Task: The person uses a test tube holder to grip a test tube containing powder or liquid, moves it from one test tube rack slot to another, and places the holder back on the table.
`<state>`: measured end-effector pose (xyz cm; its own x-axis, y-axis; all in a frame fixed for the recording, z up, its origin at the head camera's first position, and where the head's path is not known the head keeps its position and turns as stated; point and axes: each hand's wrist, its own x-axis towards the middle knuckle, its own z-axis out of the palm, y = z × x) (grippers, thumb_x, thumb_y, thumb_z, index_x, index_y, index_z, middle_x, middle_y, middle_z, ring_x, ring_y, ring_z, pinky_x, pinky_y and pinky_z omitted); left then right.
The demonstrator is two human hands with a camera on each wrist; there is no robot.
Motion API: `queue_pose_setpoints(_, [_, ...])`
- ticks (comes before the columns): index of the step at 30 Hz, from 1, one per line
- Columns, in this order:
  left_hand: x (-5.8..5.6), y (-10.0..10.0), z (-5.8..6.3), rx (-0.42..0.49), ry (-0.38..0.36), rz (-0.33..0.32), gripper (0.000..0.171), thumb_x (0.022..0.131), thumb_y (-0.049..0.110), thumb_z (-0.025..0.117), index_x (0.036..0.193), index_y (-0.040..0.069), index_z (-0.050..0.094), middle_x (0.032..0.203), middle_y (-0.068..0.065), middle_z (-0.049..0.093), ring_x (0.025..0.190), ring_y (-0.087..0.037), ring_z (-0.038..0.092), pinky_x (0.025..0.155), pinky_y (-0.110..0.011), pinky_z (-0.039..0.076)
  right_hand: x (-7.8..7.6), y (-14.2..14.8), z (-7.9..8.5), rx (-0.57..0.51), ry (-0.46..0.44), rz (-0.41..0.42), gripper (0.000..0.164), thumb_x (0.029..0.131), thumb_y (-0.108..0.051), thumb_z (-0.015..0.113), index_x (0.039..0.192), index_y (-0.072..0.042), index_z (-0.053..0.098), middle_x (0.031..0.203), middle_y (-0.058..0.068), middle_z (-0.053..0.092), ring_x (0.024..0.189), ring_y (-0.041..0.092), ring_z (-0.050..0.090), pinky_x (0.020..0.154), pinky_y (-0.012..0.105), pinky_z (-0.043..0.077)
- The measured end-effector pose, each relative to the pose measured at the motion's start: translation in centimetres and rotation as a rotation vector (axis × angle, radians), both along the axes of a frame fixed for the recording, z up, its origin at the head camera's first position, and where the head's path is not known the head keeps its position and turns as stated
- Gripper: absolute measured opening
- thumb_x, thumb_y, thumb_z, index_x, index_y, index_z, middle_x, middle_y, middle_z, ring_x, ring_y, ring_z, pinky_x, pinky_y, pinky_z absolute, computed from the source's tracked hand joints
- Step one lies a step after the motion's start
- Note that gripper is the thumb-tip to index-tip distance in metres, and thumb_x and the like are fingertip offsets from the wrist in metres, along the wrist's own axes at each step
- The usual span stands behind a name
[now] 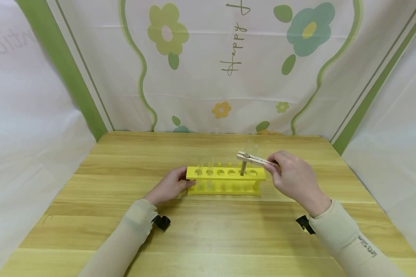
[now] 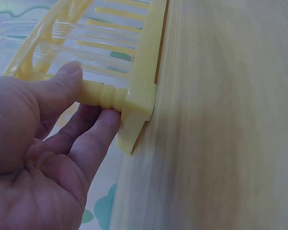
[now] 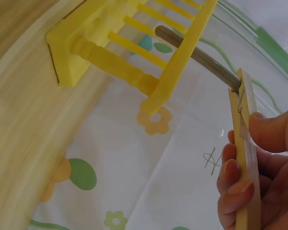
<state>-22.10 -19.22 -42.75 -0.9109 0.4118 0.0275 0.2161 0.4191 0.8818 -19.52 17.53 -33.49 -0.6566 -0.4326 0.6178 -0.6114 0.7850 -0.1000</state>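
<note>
Test tube rack (image 1: 226, 178): yellow and upright on the desk (image 1: 208, 231), its six holes in a row before us; two tubes stand in it and a third is only partway through, so we judge the work well along but unfinished.
Left hand (image 1: 171, 186): we see thumb and fingers curled round the end post (image 2: 92, 93) at the rack's left side, which we take as steadying it.
Right hand (image 1: 296, 180): just past the rack's other end, gripping the wooden clamp (image 1: 258, 159) between thumb and fingers.
Wooden clamp: its far end clasps the dark-filled tube (image 3: 213, 65) above the rack's top plate (image 3: 185, 57); the pick-up is done as we judge it, and the release is left.
Dark-filled tube: it leans slightly in the fifth hole from our left; dark brownish-grey shows in its lower part, with clear glass above the clamp.
Clear tubes (image 1: 209, 163): two of them, in the first and second holes from our left, both apart from the clamp; we cannot tell whether anything lies in them.
Rounded tip (image 3: 160, 31): the lower end of the dark-filled tube, below the top plate and short of the base (image 3: 69, 57); we judge that either seating it or drawing it clear remains, and we cannot tell which.
</note>
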Motion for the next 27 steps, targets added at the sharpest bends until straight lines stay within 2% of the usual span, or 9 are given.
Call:
queue_pose_setpoints(19, [-0.1, 0.0, -0.1, -0.006, 0.008, -0.012, 0.023, 0.098, 0.013, 0.064, 0.121, 0.018, 0.063, 0.113, 0.003, 0.067, 0.104, -0.016, 0.062, 0.087, -0.037, 0.051, -0.3, 0.0, -1.9, -0.003, -0.046, -0.006, 0.013, 0.085, -0.011, 0.076, 0.085, -0.003, 0.067, 0.073, 0.002, 0.058, 0.052, 0.008, 0.045, 0.044, 0.026, 0.038])
queue_pose_setpoints(27, [-0.2, 0.0, -0.1, -0.003, 0.004, -0.01, 0.026, 0.098, 0.013, 0.064, 0.124, 0.017, 0.062, 0.117, 0.003, 0.067, 0.108, -0.015, 0.061, 0.089, -0.037, 0.05, -0.2, -0.1, -2.6, 0.005, -0.074, -0.013, 0.012, 0.086, -0.012, 0.076, 0.086, -0.003, 0.068, 0.074, 0.002, 0.058, 0.052, 0.008, 0.043, 0.045, 0.026, 0.037])
